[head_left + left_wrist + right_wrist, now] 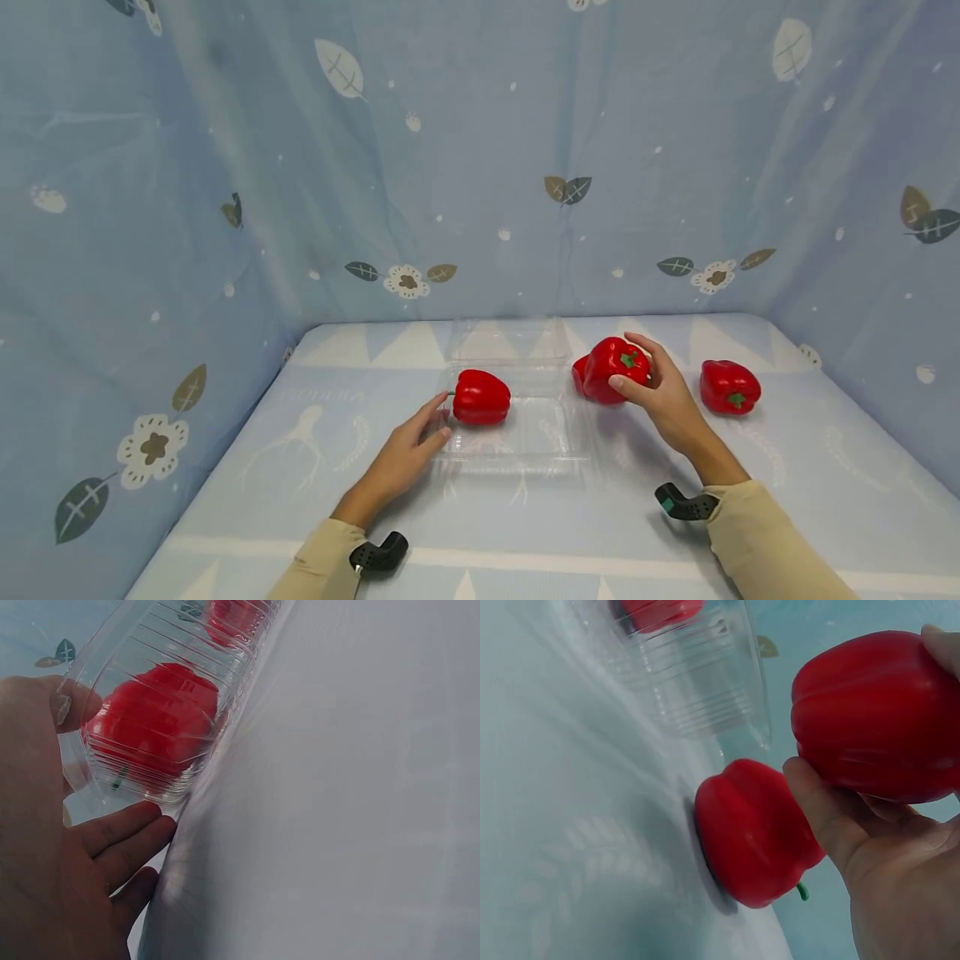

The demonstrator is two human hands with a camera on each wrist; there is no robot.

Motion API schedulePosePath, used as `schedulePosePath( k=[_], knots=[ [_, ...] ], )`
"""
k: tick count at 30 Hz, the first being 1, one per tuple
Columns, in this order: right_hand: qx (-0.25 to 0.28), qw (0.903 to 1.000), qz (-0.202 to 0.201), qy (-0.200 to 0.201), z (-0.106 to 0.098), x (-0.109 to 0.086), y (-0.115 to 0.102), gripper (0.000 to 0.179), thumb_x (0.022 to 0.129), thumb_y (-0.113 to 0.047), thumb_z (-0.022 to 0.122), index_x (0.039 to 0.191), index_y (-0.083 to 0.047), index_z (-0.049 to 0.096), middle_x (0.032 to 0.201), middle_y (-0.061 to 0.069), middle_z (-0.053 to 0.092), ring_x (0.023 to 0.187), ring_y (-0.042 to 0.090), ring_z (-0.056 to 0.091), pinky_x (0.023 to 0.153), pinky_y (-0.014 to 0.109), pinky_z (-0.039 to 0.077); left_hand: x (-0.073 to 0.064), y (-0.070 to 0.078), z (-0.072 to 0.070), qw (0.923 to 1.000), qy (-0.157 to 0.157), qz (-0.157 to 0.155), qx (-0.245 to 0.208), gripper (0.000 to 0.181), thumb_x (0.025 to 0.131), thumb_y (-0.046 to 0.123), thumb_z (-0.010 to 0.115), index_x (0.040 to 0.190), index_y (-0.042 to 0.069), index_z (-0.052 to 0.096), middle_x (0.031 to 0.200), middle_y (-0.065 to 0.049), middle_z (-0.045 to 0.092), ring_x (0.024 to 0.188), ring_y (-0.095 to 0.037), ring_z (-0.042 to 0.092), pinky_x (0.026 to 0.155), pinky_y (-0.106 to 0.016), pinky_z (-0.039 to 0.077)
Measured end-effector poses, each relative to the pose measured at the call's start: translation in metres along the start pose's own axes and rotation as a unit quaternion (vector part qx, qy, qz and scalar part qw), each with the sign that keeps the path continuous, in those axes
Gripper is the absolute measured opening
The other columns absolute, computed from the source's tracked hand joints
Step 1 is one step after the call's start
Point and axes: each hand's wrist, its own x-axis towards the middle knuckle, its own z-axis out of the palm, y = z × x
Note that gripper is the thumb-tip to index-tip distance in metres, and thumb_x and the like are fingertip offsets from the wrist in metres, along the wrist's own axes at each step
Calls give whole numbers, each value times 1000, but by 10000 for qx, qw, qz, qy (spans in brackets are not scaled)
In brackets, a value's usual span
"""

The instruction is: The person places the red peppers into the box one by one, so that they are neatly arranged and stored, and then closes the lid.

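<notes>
My right hand [667, 404] grips a red bell pepper [606, 383], thumb on the near side and fingers over the far side. Its green stem faces right. Partly hidden behind it, another red bell pepper [750, 832] lies on the table. A clear plastic container [536, 442] holds a red bell pepper [482, 397] on its left side, stem pointing left. My left hand [401, 454] is at the container's left edge, its thumb and fingers spread and touching the rim and outer wall [142, 791].
The container's clear lid [510, 340] is folded back behind it. Farther right, a red bell pepper [729, 387] lies on the pale patterned table [285, 492]. Blue printed cloth [480, 167] hangs behind the table and along both sides.
</notes>
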Motion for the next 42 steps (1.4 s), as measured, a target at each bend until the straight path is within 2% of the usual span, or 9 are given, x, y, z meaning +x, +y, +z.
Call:
schedulePosePath(
  k=[3,10,19,24,29,36,42],
  knots=[
    [-11,10000,-36,-14,1,2,-1,84,90,-33,76,158,-24,27,154,10,36,139,36,37,87,30,56,1,-1,0,10000,22,26,36,59,101,25,61,156,24,39,141,-11,58,135,-30,49,114,-54,32],
    [-138,9998,-107,-48,4,8,-7,85,91,-35,74,160,-29,25,157,10,33,141,38,34,88,35,56,0,-1,-1,10000,5,-31,71,58,101,26,61,155,26,39,141,-8,58,135,-27,49,115,-52,32],
    [-170,9998,4,-93,10,15,-14,84,95,-39,69,161,-27,18,157,13,31,141,39,33,97,51,50,5,0,0,10000,-7,54,56,59,101,26,60,156,23,38,141,-11,58,135,-30,49,114,-54,32],
    [-241,9997,4,-81,14,14,-12,81,93,-36,72,158,-25,23,153,14,35,139,39,37,95,48,52,3,-2,2,9999,-94,27,79,59,102,27,59,157,23,37,142,-11,57,136,-30,48,114,-54,31],
    [-239,9996,-25,-177,16,17,-13,77,92,-34,73,155,-22,29,150,14,38,137,39,38,92,45,55,3,-2,2,9999,-50,63,140,59,102,27,59,156,23,37,140,-11,58,136,-30,49,113,-54,33],
    [-229,9992,84,-317,19,18,-16,81,92,-33,74,158,-24,26,153,14,34,140,40,34,95,53,51,3,-3,1,9999,-46,22,134,59,102,27,60,156,24,37,139,-10,60,135,-30,49,114,-53,33],
    [-199,9988,91,-441,20,19,-16,81,93,-30,72,159,-26,24,155,16,32,140,42,32,96,55,50,2,-1,1,9999,-31,7,107,59,102,26,60,156,24,38,139,-10,60,135,-29,49,114,-53,33]
  ],
)
